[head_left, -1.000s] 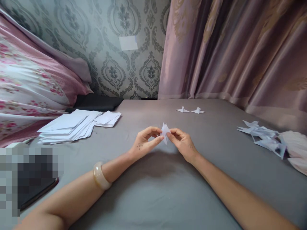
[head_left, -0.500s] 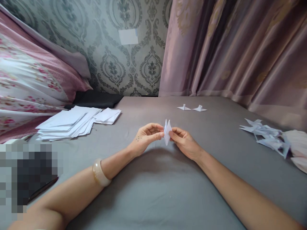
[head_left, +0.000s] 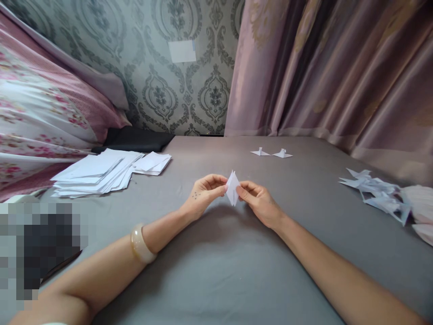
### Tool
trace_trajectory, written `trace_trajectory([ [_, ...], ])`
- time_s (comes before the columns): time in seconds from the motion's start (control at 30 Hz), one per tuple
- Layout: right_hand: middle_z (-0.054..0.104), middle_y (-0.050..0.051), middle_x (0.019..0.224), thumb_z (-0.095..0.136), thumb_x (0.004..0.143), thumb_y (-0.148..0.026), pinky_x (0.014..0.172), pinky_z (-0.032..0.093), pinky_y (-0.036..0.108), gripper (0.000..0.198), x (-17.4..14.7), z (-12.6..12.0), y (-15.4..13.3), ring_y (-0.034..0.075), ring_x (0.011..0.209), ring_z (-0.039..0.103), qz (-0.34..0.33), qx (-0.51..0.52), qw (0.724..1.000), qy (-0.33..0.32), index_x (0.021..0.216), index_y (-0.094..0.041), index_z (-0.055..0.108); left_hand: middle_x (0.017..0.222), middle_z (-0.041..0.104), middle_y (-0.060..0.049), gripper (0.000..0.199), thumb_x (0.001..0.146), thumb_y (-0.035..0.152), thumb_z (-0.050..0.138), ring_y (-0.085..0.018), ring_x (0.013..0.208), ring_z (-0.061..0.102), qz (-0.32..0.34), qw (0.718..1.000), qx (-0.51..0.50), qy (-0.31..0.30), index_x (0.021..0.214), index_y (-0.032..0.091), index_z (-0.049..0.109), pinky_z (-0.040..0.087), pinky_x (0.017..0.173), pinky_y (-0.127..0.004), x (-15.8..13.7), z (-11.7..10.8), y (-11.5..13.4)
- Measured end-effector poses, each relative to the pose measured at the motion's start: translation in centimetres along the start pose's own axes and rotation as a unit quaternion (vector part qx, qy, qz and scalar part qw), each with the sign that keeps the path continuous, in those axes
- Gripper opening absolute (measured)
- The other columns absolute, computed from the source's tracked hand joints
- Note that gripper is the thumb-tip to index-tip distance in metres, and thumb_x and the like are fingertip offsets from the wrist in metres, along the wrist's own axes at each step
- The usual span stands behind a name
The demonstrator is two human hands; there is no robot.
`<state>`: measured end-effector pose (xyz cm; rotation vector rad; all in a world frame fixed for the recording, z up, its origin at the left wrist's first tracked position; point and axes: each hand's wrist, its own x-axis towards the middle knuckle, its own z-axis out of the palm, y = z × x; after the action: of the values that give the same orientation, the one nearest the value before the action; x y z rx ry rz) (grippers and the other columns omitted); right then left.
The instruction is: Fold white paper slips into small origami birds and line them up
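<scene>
A white folded paper piece [head_left: 232, 188], diamond-shaped with pointed ends, is held upright between my two hands above the grey cloth surface [head_left: 216, 262]. My left hand [head_left: 205, 194] pinches its left corner between thumb and fingers. On the opposite corner, the thumb and fingers of my right hand [head_left: 259, 201] are closed. A pale bangle [head_left: 142, 243] circles my left wrist. The fingertips behind the paper are partly hidden.
Stacks of white paper sheets [head_left: 98, 174] and smaller white squares [head_left: 153, 163] lie at the left. Two folded paper birds [head_left: 283, 153] stand at the back. More folded white shapes [head_left: 379, 192] are heaped at the right, beside a pale cloth [head_left: 421, 205]. Curtains hang behind.
The folded paper has turned from a narrow, partly opened edge to a flatter diamond face towards me. Both hands keep hold of it, with slight finger movement.
</scene>
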<state>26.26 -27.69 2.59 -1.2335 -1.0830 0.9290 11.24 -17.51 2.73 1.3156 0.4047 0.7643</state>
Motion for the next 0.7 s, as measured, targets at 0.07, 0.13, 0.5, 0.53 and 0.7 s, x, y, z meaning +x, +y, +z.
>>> trace_trajectory([
  [0.07, 0.068, 0.002, 0.083, 0.065, 0.078, -0.048, 0.080, 0.047, 0.031, 0.030, -0.1, 0.2, -0.3, 0.015, 0.078, 0.059, -0.007, -0.007, 1.000, 0.004, 0.090, -0.022, 0.069, 0.085, 0.070, -0.004, 0.026, 0.070, 0.029, 0.077, -0.014, 0.078, 0.062, -0.008, 1.000, -0.005, -0.016, 0.090, 0.016, 0.068, 0.048, 0.077, -0.029, 0.0, 0.0, 0.0],
  [0.13, 0.069, 0.001, 0.083, 0.065, 0.078, -0.048, 0.082, 0.047, 0.032, 0.029, -0.2, 0.4, -0.5, 0.015, 0.079, 0.060, -0.011, -0.014, 1.000, 0.007, 0.089, -0.022, 0.070, 0.092, 0.071, -0.006, 0.029, 0.070, 0.030, 0.077, -0.017, 0.085, 0.064, -0.019, 0.999, -0.020, -0.039, 0.094, 0.016, 0.070, 0.048, 0.084, -0.032, -0.1, 0.0, 0.1],
  [0.5, 0.069, 0.003, 0.075, 0.065, 0.076, -0.037, 0.072, 0.049, 0.033, 0.018, -0.5, 1.0, -0.5, 0.016, 0.070, 0.062, -0.056, -0.105, 0.990, 0.074, 0.080, -0.020, 0.067, 0.094, 0.070, -0.005, 0.024, 0.076, 0.029, 0.074, -0.015, 0.086, 0.064, -0.049, 0.993, -0.050, -0.091, 0.097, 0.018, 0.071, 0.047, 0.084, -0.029, -0.1, 0.1, -0.1],
  [0.53, 0.068, 0.002, 0.074, 0.065, 0.075, -0.035, 0.071, 0.049, 0.032, 0.016, -0.6, 1.1, -0.4, 0.016, 0.069, 0.061, -0.061, -0.113, 0.989, 0.079, 0.079, -0.019, 0.067, 0.095, 0.070, -0.005, 0.024, 0.076, 0.028, 0.074, -0.015, 0.087, 0.063, -0.051, 0.993, -0.047, -0.092, 0.097, 0.017, 0.070, 0.047, 0.084, -0.029, -0.2, 0.2, -0.1],
  [0.7, 0.066, 0.001, 0.071, 0.062, 0.073, -0.026, 0.070, 0.049, 0.032, 0.008, -0.5, 1.4, -0.3, 0.015, 0.067, 0.060, -0.083, -0.141, 0.982, 0.090, 0.077, -0.019, 0.064, 0.095, 0.067, -0.006, 0.026, 0.077, 0.026, 0.073, -0.014, 0.087, 0.061, -0.061, 0.993, -0.041, -0.097, 0.100, 0.014, 0.066, 0.045, 0.082, -0.028, -0.3, 0.4, 0.1],
])
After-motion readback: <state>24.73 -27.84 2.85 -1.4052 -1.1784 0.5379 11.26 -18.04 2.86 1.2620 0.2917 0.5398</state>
